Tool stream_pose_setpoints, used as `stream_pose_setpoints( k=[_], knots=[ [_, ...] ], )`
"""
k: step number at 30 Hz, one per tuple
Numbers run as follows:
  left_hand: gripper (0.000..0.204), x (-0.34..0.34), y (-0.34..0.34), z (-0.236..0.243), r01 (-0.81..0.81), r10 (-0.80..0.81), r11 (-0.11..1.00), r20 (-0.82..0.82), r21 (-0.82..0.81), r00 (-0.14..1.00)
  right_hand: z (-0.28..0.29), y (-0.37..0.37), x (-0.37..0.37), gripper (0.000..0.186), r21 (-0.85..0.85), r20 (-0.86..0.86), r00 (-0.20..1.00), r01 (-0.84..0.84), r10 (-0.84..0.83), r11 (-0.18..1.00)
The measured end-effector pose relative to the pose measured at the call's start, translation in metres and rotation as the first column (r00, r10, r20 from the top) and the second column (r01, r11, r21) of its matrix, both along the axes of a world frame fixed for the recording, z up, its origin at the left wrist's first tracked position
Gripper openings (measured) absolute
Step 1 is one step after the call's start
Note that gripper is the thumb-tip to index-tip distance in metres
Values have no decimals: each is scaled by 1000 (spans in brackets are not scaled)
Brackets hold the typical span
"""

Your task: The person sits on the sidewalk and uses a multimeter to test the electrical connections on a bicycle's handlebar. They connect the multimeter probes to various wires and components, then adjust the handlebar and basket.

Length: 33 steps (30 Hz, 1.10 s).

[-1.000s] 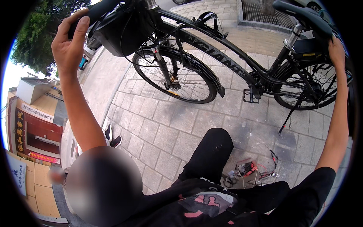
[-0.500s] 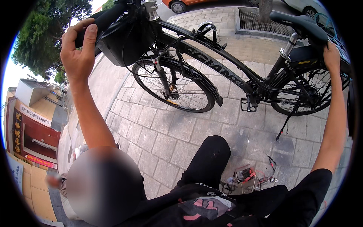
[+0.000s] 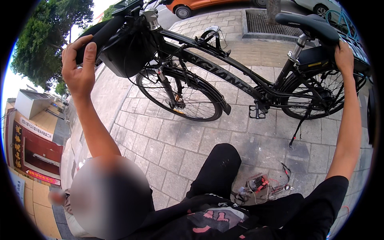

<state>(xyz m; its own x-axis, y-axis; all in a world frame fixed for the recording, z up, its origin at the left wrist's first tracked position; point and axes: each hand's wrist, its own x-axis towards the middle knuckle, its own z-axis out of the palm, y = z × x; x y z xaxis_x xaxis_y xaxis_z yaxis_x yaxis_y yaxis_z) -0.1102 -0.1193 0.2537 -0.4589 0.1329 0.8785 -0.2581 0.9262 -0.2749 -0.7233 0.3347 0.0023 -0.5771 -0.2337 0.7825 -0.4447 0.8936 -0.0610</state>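
Observation:
A black bicycle (image 3: 226,74) stands side-on before me, its front wheel to the left and its kickstand (image 3: 297,134) down. My left hand (image 3: 80,70) is closed round the black handlebar grip (image 3: 107,34), thumb on the near side. On the right, my right hand (image 3: 345,58) holds the rear edge of the black saddle (image 3: 308,26); its fingertips are partly hidden behind it. Below the handlebar hangs a dark front basket or bag (image 3: 126,56). A black battery case (image 3: 314,59) sits under the saddle.
Near my knee (image 3: 218,168), a small heap of tools and wires (image 3: 260,184) lies on the paving (image 3: 172,136). Behind the bicycle are a tree grate (image 3: 262,25), an orange car (image 3: 212,5) and a blue bicycle (image 3: 340,22). A blurred round patch covers the lower left.
The whole view has shifted slightly, so the bicycle appears a little further left and its handlebar lower. Both hands keep their hold on the grip and the saddle.

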Motion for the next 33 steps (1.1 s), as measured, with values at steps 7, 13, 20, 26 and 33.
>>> stream_pose_setpoints(
  k=[7, 13, 20, 26, 33],
  knots=[
    [31, 9, -17, 6, 32, -32, 997, 1, 74, 999, 0, 0, 0, 30, 10, 15, 1000, 26, -26, 1000],
    [30, -14, 17, -5, -65, 68, 985, 13, -161, 998, 1, 1, -1, 31, -29, -5, 1000, -4, 4, 1000],
    [29, -30, 42, -11, -115, 121, 941, -2, -319, 993, -2, 0, -3, 30, 25, 18, 999, 41, -42, 999],
    [31, -30, 52, -6, -62, 65, 943, -2, -327, 998, -4, 3, 2, 29, 7, -36, 999, -8, 8, 1000],
    [20, -24, 73, -4, -47, 31, 981, -88, -189, 996, -2, -2, 25, 31, -1, -26, 999, -43, 43, 999]
  ],
)
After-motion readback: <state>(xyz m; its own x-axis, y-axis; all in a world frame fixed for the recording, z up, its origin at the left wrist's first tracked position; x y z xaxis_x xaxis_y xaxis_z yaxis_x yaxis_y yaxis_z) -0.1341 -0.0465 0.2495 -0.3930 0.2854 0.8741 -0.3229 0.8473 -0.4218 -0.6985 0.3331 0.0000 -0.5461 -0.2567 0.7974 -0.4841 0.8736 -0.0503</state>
